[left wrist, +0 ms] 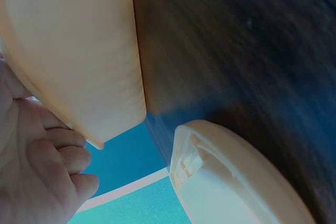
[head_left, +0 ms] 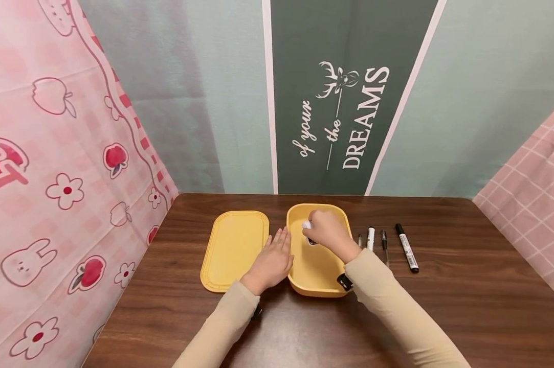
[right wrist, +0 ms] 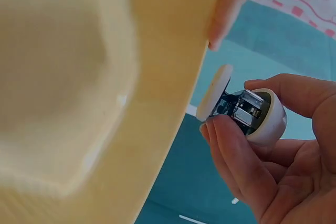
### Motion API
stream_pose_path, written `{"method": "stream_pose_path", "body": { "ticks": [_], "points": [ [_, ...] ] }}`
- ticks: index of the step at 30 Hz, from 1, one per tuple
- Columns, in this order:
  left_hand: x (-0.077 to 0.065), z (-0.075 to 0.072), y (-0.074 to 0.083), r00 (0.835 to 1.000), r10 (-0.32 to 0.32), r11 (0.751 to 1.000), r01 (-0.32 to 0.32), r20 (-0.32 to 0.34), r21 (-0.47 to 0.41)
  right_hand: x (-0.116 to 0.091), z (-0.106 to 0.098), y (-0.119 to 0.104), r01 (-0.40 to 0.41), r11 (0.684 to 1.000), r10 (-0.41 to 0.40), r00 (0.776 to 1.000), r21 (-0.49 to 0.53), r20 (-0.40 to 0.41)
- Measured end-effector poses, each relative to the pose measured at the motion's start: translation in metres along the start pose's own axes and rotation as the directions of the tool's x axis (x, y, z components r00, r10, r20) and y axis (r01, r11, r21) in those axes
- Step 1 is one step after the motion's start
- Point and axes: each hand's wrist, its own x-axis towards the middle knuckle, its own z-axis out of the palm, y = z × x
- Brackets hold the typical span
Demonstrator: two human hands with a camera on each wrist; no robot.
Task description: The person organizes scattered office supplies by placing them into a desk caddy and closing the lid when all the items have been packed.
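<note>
My left hand (head_left: pixel 274 258) rests against the left rim of a yellow plastic box (head_left: pixel 318 293), its fingers fairly straight along the edge. In the left wrist view, those fingers (left wrist: pixel 65 156) lie beside the box's outer wall. Over the box, my right hand (head_left: pixel 327 228) grips a small white stapler (head_left: pixel 307 225). The right wrist view shows the stapler (right wrist: pixel 270 121) between thumb and fingers, its rounded top and flat base spread around a metal middle. Left of the box lies a flat yellow lid (head_left: pixel 235 245).
To the right of the box lie a white marker (head_left: pixel 371 237), a dark pen (head_left: pixel 384 243) and a black-capped marker (head_left: pixel 407 249). A thin pen (head_left: pixel 360 240) is partly hidden by my right arm. A printed curtain (head_left: pixel 203 102) hangs behind the brown table (head_left: pixel 465 286).
</note>
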Motion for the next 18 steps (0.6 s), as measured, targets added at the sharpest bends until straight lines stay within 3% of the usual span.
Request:
{"method": "stream_pose_path", "body": {
  "ticks": [18],
  "points": [
    [-0.003,0.0,0.0,1.0,0.012,1.0,-0.012,-0.002,0.008,0.017,0.034,-0.014,-0.096,0.995,0.1,0.986,-0.035,0.13]
  ]
}}
